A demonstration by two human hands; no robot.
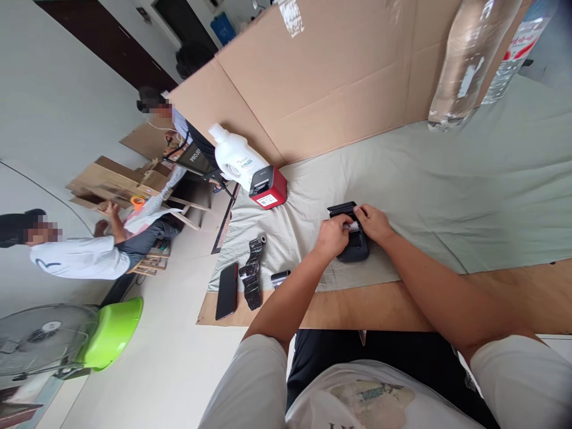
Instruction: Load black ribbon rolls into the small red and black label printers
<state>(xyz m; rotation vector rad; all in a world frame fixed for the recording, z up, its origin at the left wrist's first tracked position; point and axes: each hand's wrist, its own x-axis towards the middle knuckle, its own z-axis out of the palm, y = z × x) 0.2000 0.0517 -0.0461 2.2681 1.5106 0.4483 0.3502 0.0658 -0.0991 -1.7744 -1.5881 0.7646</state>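
Both hands meet over a small black label printer (353, 238), a rounded plastic box with its hinged lid standing open, which sits on the pale green cloth (469, 196) close to the near edge of the table. The left hand (333, 235) curls its fingers over the printer's left side, and the right hand (373, 221) grips the top right, fingers bent and pressed together around a small white roll (354, 227) that is mostly hidden between them; how tightly they pinch it cannot be made out. The cloth is creased and stops short of the table's near edge, leaving a strip of bare brown board (402, 304). Toward the left end of the table lie a flat black phone (227, 291), a crumpled strip of black labels (252, 274) and a small dark roll (280, 277). Farther back at the left edge stand a red and black printer (268, 187) and a white plastic jug (235, 156). A wall of plain corrugated cardboard (322, 77) rises along the far edge, and two clear bottles (473, 53) are cut off at the top right. Beyond the left end, two people (84, 253) work among cardboard sheets, near a green basin (111, 330) and a fan (38, 339).
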